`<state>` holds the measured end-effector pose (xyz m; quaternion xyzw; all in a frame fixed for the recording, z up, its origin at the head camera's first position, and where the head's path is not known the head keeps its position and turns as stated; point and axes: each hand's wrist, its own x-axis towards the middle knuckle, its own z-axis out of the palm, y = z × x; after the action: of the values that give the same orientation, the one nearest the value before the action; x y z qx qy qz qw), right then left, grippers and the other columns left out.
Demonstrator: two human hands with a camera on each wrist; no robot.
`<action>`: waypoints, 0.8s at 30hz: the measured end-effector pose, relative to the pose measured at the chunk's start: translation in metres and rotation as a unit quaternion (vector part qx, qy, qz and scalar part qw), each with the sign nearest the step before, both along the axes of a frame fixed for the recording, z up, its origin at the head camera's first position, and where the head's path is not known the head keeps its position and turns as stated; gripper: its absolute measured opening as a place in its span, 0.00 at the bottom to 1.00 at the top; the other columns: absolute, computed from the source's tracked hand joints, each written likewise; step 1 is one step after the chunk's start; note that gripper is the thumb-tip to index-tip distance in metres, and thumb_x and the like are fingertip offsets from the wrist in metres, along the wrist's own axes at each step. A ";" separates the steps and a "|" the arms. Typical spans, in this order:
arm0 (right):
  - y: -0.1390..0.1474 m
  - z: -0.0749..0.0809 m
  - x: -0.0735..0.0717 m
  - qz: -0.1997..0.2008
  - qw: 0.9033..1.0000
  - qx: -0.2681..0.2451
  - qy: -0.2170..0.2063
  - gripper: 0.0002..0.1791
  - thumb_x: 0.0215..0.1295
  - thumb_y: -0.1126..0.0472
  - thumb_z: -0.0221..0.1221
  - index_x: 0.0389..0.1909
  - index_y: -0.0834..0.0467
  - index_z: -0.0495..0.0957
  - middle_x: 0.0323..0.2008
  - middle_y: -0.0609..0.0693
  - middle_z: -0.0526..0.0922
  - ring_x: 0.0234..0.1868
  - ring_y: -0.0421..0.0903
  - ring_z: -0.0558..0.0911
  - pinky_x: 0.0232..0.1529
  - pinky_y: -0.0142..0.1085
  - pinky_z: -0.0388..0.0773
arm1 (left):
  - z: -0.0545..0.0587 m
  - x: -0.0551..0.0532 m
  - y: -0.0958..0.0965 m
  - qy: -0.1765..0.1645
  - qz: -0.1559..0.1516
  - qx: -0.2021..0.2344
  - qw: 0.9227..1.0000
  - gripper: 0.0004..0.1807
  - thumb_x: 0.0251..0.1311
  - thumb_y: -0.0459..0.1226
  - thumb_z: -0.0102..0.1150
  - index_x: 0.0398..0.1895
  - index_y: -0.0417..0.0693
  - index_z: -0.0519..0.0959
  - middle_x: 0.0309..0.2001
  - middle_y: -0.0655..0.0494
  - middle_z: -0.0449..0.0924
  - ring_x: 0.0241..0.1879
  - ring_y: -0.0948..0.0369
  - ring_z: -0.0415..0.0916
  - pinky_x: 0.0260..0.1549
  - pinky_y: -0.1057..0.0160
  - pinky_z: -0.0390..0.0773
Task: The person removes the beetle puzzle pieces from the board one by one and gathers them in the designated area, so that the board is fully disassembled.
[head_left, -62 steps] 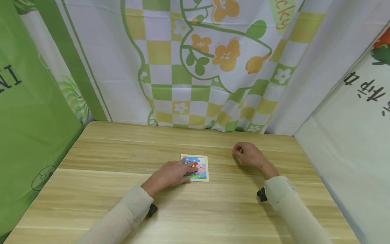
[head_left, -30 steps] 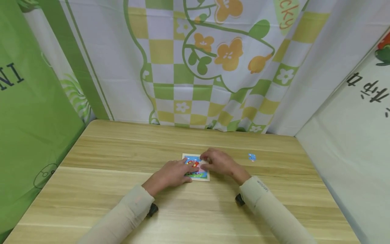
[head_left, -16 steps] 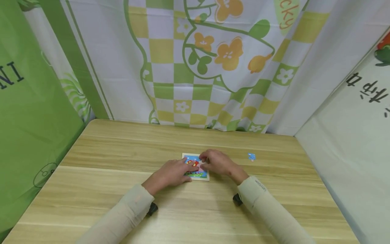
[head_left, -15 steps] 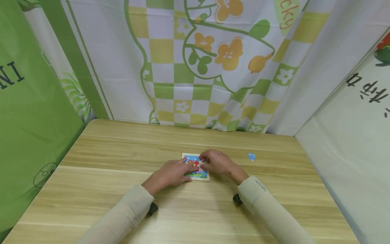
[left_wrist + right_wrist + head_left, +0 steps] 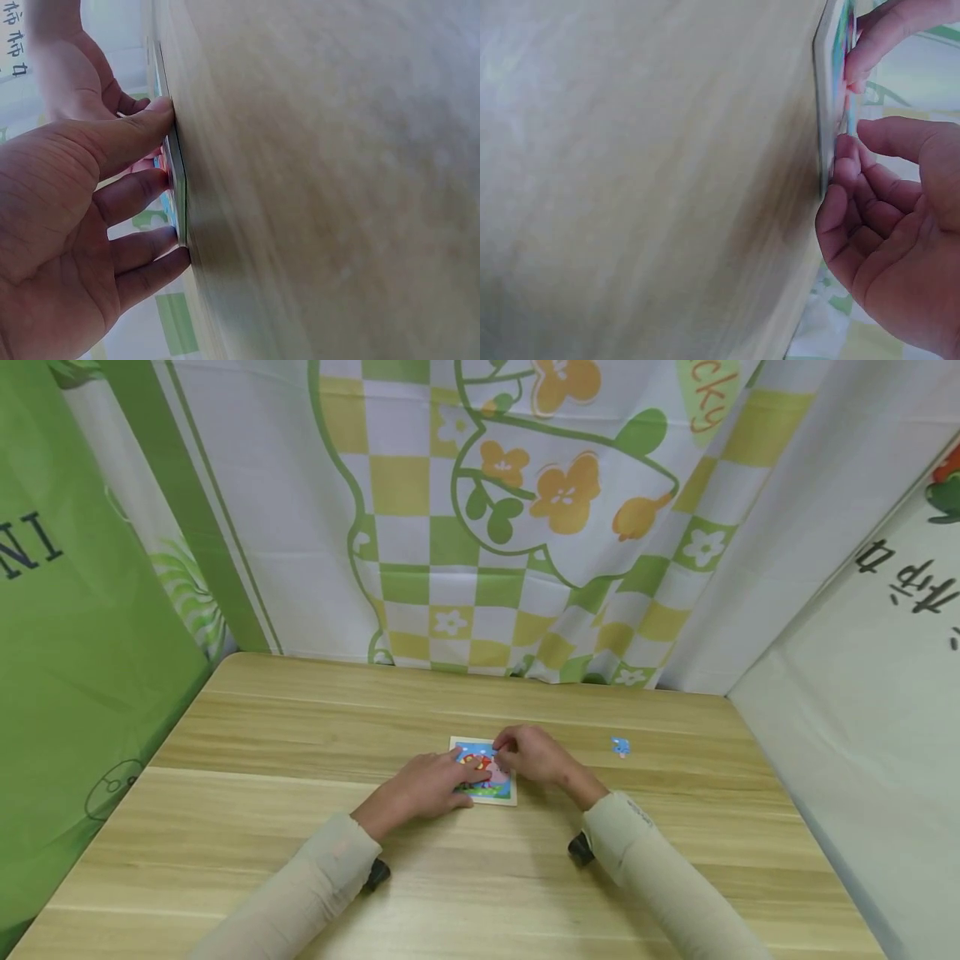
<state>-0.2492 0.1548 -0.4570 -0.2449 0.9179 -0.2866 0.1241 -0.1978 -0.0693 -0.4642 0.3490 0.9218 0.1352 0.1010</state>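
Observation:
A small square jigsaw puzzle (image 5: pixel 491 792) in a pale frame lies on the table, with a bright cartoon picture. My left hand (image 5: pixel 423 785) rests on its left part with spread fingers; in the left wrist view the thumb (image 5: pixel 154 112) touches the near edge. At the upper right corner my right hand (image 5: pixel 536 754) has curled fingers and pinches a thin puzzle piece (image 5: pixel 851 112), mostly hidden by fingertips. To the right, a loose blue puzzle piece (image 5: pixel 620 746) lies flat on the wood.
The light wooden table (image 5: pixel 300 718) reaches back to a checked, flowered curtain (image 5: pixel 450 543). A green cloth (image 5: pixel 90 693) hangs at the left and a white one (image 5: pixel 862 735) at the right. Dark wrist cameras sit under both sleeves.
My right hand has come left from the bare table to the puzzle's upper right corner, leaving the blue piece behind. Lately its fingertips have shifted slightly there. The left hand has stayed put.

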 end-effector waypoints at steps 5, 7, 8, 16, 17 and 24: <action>0.001 -0.003 -0.004 -0.025 1.000 -0.015 -0.011 0.06 0.74 0.66 0.59 0.42 0.61 0.85 0.37 0.48 0.84 0.37 0.41 0.79 0.42 0.38 0.78 | 0.000 0.000 0.001 0.002 0.001 -0.001 1.000 0.27 0.69 0.47 0.66 0.71 0.59 0.77 0.73 0.51 0.69 0.72 0.41 0.62 0.58 0.40 0.74; 0.000 -0.004 -0.005 -0.032 0.999 -0.014 -0.010 0.06 0.73 0.66 0.60 0.41 0.60 0.85 0.35 0.47 0.84 0.36 0.41 0.79 0.41 0.37 0.78 | 0.000 0.000 0.002 -0.002 0.002 0.001 1.000 0.27 0.69 0.47 0.66 0.71 0.59 0.77 0.72 0.51 0.70 0.73 0.41 0.62 0.59 0.40 0.73; -0.001 -0.004 -0.005 -0.036 0.999 -0.014 -0.011 0.05 0.73 0.65 0.60 0.41 0.60 0.85 0.35 0.46 0.84 0.35 0.41 0.79 0.40 0.37 0.78 | 0.000 0.000 0.002 -0.004 0.003 0.004 1.000 0.27 0.68 0.47 0.66 0.70 0.59 0.78 0.71 0.50 0.71 0.73 0.41 0.62 0.59 0.40 0.73; -0.001 -0.007 -0.010 -0.018 1.000 -0.021 0.002 0.07 0.72 0.65 0.61 0.47 0.59 0.83 0.30 0.45 0.80 0.31 0.41 0.76 0.34 0.37 0.74 | -0.001 -0.002 0.002 -0.008 0.012 0.019 1.000 0.26 0.65 0.46 0.70 0.67 0.60 0.81 0.66 0.54 0.77 0.72 0.41 0.63 0.60 0.40 0.72; -0.001 -0.007 -0.010 -0.015 1.000 -0.021 0.002 0.07 0.72 0.65 0.61 0.47 0.58 0.83 0.30 0.45 0.80 0.31 0.41 0.76 0.34 0.37 0.74 | -0.001 -0.002 0.002 -0.007 0.012 0.020 1.000 0.26 0.64 0.46 0.70 0.67 0.60 0.81 0.65 0.55 0.78 0.72 0.41 0.63 0.60 0.40 0.73; -0.003 -0.008 -0.011 -0.012 1.000 -0.020 0.008 0.05 0.72 0.66 0.60 0.44 0.57 0.83 0.32 0.45 0.82 0.34 0.41 0.79 0.39 0.39 0.77 | -0.001 -0.003 0.000 -0.006 0.009 0.021 1.000 0.26 0.64 0.46 0.70 0.66 0.59 0.81 0.65 0.53 0.78 0.71 0.42 0.65 0.58 0.41 0.74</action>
<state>-0.2601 0.1515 -0.4654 -0.2388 0.9157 -0.3043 0.1085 -0.2010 -0.0690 -0.4652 0.3421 0.9211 0.1579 0.0978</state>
